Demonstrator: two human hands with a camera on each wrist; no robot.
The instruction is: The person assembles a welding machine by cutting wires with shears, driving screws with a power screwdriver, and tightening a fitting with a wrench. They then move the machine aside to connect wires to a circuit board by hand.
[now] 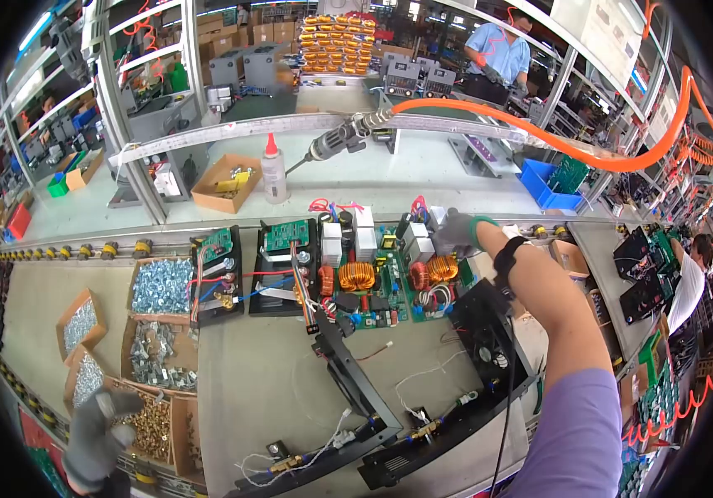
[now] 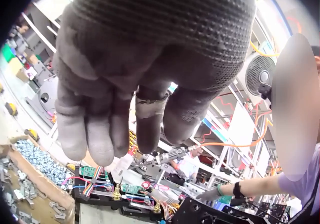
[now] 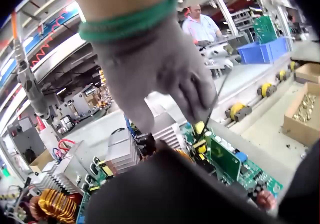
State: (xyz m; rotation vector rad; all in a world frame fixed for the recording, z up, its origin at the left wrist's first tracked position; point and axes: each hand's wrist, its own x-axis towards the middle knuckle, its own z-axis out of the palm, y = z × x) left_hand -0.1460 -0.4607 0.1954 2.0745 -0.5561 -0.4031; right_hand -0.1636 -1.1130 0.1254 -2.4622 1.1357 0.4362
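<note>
My right hand [image 1: 456, 234], in a grey glove with a green cuff, is at the back of the right-hand green circuit board [image 1: 442, 307]. In the right wrist view its thumb and fingers reach down around a silver finned heat sink [image 3: 165, 126] on that board; the fingertips are partly hidden. A copper-wound coil [image 1: 442, 268] sits just in front. My gloved left hand [image 1: 99, 436] hovers by the carton of brass nuts [image 1: 150, 419], fingers loosely bent and holding nothing. In the left wrist view its fingers [image 2: 100, 144] hang down apart from the parts.
Left of the boards lie two black modules [image 1: 277, 295] with wires. Cartons of bright screws [image 1: 161, 286] and metal clips [image 1: 153, 353] stand at left. Black metal frames [image 1: 356, 382] lie in front, a black panel [image 1: 489, 332] under my right forearm. A power screwdriver [image 1: 344, 139] hangs above the rail.
</note>
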